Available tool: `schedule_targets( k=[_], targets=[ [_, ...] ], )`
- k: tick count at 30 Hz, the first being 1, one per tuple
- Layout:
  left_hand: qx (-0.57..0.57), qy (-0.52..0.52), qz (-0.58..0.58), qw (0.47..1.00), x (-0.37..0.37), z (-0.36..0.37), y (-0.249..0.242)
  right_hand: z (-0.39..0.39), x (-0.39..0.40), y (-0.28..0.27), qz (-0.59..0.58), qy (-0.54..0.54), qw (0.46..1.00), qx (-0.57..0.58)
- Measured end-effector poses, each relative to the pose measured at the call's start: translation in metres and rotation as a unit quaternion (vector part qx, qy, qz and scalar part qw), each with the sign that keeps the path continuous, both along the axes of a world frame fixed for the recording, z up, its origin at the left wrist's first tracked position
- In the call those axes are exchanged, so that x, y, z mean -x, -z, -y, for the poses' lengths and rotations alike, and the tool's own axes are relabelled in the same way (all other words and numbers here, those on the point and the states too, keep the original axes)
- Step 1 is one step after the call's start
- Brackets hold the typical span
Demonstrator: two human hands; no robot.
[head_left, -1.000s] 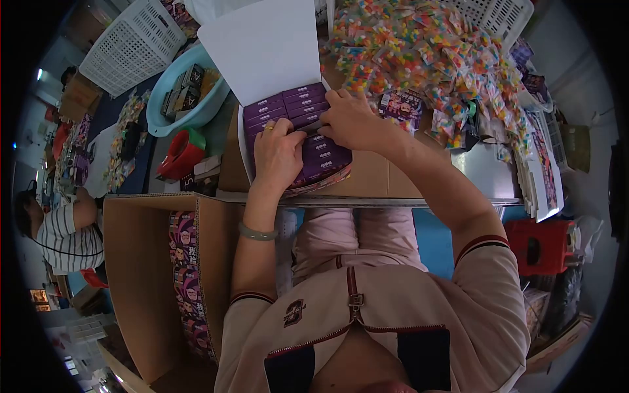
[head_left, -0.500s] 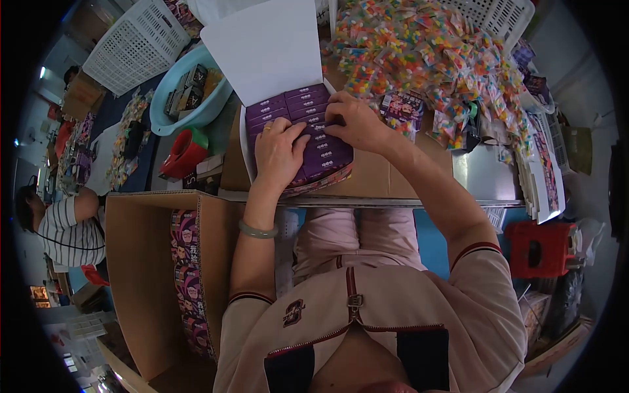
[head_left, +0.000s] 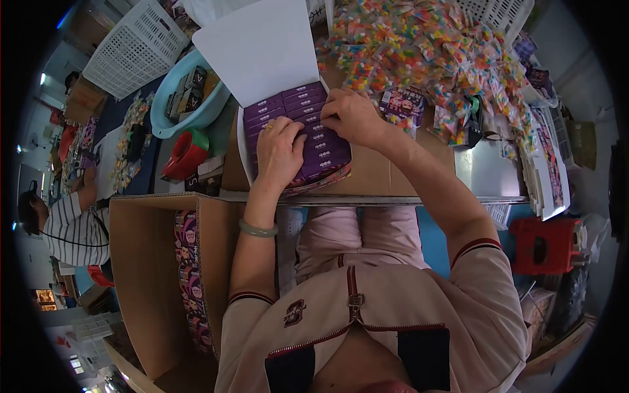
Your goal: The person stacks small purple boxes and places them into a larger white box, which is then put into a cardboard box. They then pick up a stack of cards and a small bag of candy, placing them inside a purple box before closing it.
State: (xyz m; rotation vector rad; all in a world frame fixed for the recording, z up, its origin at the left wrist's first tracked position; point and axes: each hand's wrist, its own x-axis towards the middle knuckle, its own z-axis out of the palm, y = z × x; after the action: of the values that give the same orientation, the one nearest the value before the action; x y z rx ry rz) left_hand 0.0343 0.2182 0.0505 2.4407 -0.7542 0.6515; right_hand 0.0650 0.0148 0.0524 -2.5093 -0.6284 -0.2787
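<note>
A display box [head_left: 262,33] stands at the bench edge with its white lid raised, filled with two columns of small purple boxes [head_left: 319,146]. My left hand [head_left: 280,145] lies over the left column, fingers bent onto the box tops and the thumb apart from them. At the right side of the display box, my right hand [head_left: 354,119] touches the right column with fingers curled toward the thumb. Whatever may be between those fingertips is hidden.
Candy sachets [head_left: 426,52] are heaped at the back right, beside a printed purple packet [head_left: 401,105]. A blue basin [head_left: 190,98], a red tape dispenser [head_left: 185,156] and a white basket [head_left: 136,46] are at left. A large carton [head_left: 151,281] stands below; a person in stripes [head_left: 72,226] is far left.
My right hand has shifted slightly left along the purple boxes. My left hand stays nearly in place on the left column. The person at left has reached an arm forward.
</note>
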Motion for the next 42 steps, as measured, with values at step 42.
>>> schedule_targets(
  k=[42],
  targets=[
    [0.209,-0.127,-0.077,0.967,-0.02,-0.069,0.029,0.001,-0.023,0.016,-0.091,-0.005,0.967,-0.239]
  ],
)
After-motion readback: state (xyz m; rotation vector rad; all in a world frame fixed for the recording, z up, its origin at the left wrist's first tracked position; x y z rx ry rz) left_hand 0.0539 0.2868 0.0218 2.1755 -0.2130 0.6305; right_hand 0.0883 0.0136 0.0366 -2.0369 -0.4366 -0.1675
